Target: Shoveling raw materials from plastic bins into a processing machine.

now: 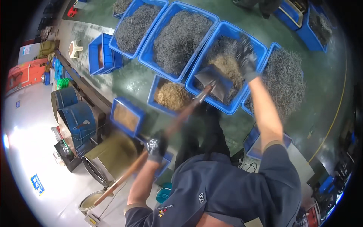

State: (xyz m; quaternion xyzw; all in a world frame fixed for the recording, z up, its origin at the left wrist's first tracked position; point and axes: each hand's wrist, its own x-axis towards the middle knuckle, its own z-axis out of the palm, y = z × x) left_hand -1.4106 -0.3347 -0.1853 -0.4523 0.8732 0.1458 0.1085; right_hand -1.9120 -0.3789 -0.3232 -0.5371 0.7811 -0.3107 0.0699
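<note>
My left hand (157,146), in a dark glove, is wrapped round the wooden handle of a shovel (132,168). The handle slants up to the right, and its metal blade rests inside a blue bin (230,109), near the bin's near left part. Tan grainy material (227,68) lies in that bin among dark grey, thin metal pieces (225,45). Over the bin's right side, my right arm reaches out. My gloved right hand (247,62) is smeared by motion above the grey pieces, so its fingers and anything in them cannot be made out.
More blue bins heaped with grey wiry pieces stand left (181,41) and right (278,79). Smaller blue boxes (170,94) hold tan grainy material. At left are an olive drum (111,153), blue barrels (77,121) and a white stool (75,49). Another person's dark shoes (264,9) show at the top.
</note>
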